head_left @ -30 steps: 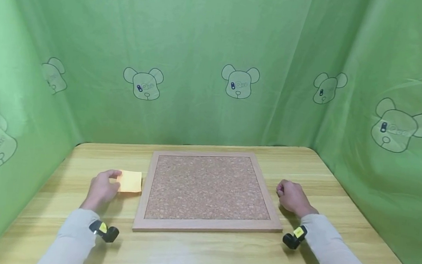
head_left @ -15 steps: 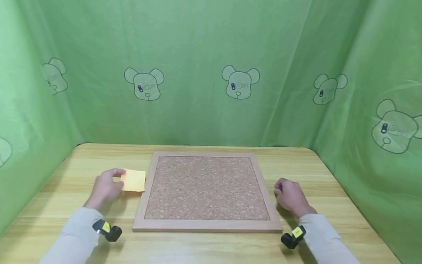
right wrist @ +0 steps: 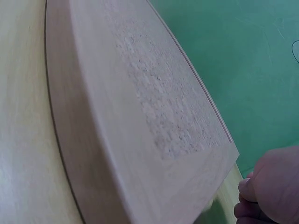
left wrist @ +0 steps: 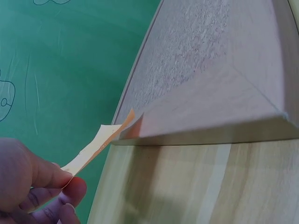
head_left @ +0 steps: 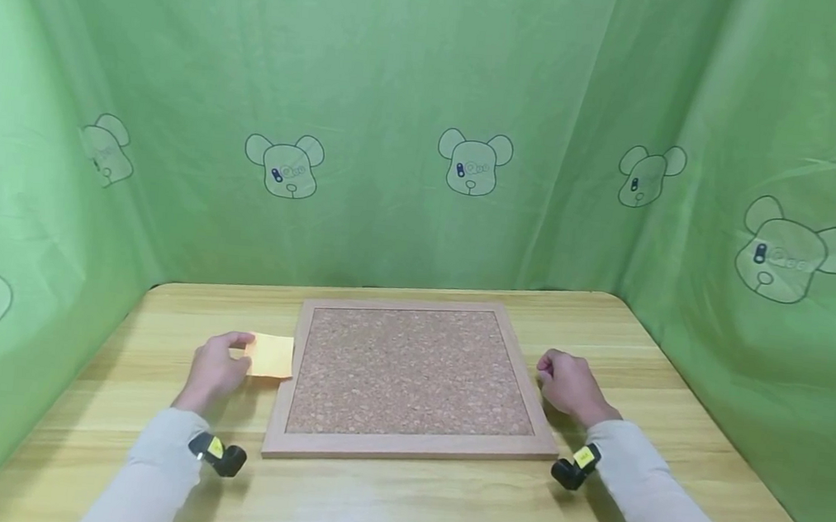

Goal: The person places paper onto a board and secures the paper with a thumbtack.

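A pale orange sticky note point(head_left: 270, 356) is pinched by its left edge between the thumb and finger of my left hand point(head_left: 216, 369). In the left wrist view the note point(left wrist: 96, 145) bends slightly, its far end at the left frame edge of a cork board point(head_left: 416, 373). The board lies flat on the table in a light wooden frame. Beyond the board's right edge, my right hand point(head_left: 571, 385) has its fingers curled in. In the right wrist view the same hand point(right wrist: 273, 186) shows curled fingertips, with nothing visible between them.
The wood-grain table point(head_left: 396, 508) extends around the board. A green curtain point(head_left: 376, 224) with bear-head outlines closes off the back and both sides. Each sleeve cuff carries a small black camera, one on the left point(head_left: 218, 454) and one on the right point(head_left: 576, 467).
My left hand has shifted a little to the right with the sticky note, bringing the note to the board's left frame. The right hand has moved slightly left, closer to the board.
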A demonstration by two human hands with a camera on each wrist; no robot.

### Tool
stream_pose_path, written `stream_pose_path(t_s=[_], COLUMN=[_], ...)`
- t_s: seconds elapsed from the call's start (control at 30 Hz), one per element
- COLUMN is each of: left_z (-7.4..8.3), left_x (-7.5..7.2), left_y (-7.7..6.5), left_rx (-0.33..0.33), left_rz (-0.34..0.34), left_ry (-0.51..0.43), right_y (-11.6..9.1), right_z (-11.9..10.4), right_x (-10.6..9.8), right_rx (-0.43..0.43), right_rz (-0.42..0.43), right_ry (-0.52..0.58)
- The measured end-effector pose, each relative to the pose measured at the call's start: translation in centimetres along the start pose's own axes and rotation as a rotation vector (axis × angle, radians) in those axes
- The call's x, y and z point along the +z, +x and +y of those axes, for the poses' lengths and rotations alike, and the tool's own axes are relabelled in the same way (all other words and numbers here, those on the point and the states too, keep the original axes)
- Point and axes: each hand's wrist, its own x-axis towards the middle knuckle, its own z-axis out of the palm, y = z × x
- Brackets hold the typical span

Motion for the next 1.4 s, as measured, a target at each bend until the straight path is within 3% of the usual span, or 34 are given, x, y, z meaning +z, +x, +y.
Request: stream_pose_path(t_s=[0.4, 0.93, 1.23, 1.4], left_z=[0.4, 1.7, 2.0, 2.3], left_x=[0.5, 1.6, 2.3, 2.5], left_y=[0.3, 0.3, 0.4, 0.4], left_rx=[0.029, 0.04, 0.024, 0.034], left_rz=[0.005, -0.01, -0.024, -0.023], left_ry=[0.008, -0.055, -0.098, -0.078], right_y=[0.1, 0.3, 0.3, 0.3], right_z=[-0.9, -1.8, -2.3, -2.7], right_x=[-0.2, 0.1, 0.1, 0.0], right_rx=[-0.005, -0.061, -0.054, -0.041], right_rz=[-0.023, 0.029, 0.031, 0.017], right_ry=[0.01, 0.007, 0.001, 0.019])
